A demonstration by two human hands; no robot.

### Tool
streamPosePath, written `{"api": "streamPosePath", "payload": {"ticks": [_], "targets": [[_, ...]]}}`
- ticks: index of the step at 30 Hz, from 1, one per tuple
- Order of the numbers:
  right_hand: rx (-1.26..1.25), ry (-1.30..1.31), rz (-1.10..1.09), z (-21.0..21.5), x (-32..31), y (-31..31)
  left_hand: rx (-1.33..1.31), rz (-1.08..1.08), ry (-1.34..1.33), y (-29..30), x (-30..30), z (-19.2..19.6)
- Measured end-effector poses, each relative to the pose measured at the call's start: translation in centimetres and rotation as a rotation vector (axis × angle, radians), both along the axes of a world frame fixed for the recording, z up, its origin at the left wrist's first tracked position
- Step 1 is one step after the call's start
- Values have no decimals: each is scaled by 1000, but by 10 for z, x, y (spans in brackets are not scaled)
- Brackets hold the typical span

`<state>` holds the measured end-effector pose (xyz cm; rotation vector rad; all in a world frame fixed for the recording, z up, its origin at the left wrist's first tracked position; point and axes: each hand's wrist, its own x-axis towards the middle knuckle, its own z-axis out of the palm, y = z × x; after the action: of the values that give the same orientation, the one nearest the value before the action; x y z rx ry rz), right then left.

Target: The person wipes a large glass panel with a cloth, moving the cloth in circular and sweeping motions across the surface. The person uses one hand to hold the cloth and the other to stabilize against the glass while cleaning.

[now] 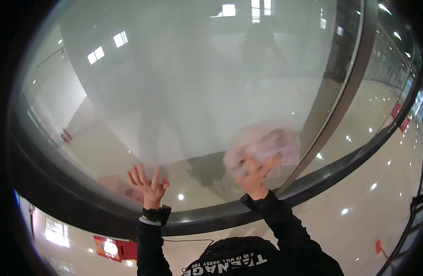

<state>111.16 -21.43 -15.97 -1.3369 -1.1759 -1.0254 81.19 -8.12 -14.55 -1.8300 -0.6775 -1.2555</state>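
Cloth (266, 145), pale and blurred, is pressed on the glass pane (184, 83) by the right hand (253, 177), fingers clamped on it; the left hand (149, 181) is laid beside, fingers spread.

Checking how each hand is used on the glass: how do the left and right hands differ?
The left hand is bare, fingers spread, flat against the glass panel; the right hand presses a pale pink cloth to it. The left hand looks sharp; the right hand's cloth is blurred. Both wear dark sleeves and reach up.
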Motion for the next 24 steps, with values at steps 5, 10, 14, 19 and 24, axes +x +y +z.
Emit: {"api": "streamPosePath", "payload": {"ticks": [5, 10, 14, 19, 24], "targets": [[-405, -456, 251, -63, 8, -18, -41, 69, 89, -5, -4, 1], [-338, -11, 344, -19, 28, -34, -41, 8, 15, -1, 6, -1], [23, 152, 88, 58, 17, -9, -19, -20, -55, -1, 11, -2], [-97, -282, 211, 36, -44, 24, 17, 17, -50, 0, 11, 3], [-1215, 138, 994, -39, -40, -2, 11, -2, -63, -3, 11, 7]]}}
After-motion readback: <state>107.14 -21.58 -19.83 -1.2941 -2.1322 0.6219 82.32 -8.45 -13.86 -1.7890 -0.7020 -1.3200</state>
